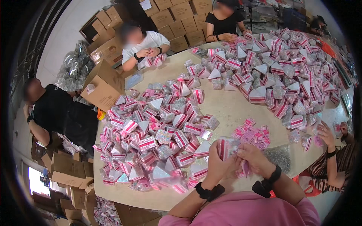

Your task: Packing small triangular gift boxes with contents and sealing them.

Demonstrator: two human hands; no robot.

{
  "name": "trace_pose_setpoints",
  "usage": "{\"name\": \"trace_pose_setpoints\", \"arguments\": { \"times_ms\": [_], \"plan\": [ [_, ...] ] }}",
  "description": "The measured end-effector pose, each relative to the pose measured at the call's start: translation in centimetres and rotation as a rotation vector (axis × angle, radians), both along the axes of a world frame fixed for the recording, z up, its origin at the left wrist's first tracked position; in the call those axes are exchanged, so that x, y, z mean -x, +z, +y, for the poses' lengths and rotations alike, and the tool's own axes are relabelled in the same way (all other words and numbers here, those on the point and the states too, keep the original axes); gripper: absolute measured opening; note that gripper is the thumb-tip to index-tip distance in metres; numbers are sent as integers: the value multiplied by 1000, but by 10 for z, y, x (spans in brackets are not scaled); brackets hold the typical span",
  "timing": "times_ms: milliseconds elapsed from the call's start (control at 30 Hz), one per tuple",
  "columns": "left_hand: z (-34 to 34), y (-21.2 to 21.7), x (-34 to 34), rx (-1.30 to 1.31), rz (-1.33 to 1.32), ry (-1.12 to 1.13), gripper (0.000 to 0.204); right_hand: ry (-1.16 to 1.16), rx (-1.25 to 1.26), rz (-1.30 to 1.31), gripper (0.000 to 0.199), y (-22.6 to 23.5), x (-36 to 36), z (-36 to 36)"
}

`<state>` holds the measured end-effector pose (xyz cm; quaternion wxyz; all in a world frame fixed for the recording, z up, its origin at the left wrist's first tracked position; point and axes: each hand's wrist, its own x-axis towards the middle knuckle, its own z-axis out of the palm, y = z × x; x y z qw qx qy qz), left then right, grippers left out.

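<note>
My left hand [218, 162] and my right hand [253, 156] meet just above the near edge of the round table [230, 107]. Together they pinch a small clear packet [227, 146] with a pink striped band, the left from the side, the right from below. A small pink label [245, 168] sticks out under my right fingers. Both wrists wear black bands and the sleeves are pink. A loose heap of pink labels [253, 135] lies just beyond my hands. A clear bag of small silvery bits [278, 156] rests to the right.
A big pile of finished pink-and-silver packets [154, 135] covers the table's left; another pile [279, 71] fills the far right. Several other people sit around the table, one person's hand [326, 133] at the right edge. Cardboard boxes [105, 84] stand at left and back.
</note>
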<state>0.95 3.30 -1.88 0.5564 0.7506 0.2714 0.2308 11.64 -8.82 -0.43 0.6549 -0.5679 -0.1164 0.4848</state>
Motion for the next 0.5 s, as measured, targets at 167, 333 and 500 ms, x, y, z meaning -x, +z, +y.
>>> {"name": "trace_pose_setpoints", "arguments": {
  "times_ms": [167,333,500],
  "plan": [
    [81,-20,40,334,-68,240,75,282,224,-101,22,5,-16,-28],
    [202,22,110,-387,87,729,68,143,319,-223,16,-34,-41,-91],
    [170,20,113,-498,197,527,60,285,727,-1216,17,-118,-41,-146]
  ]
}}
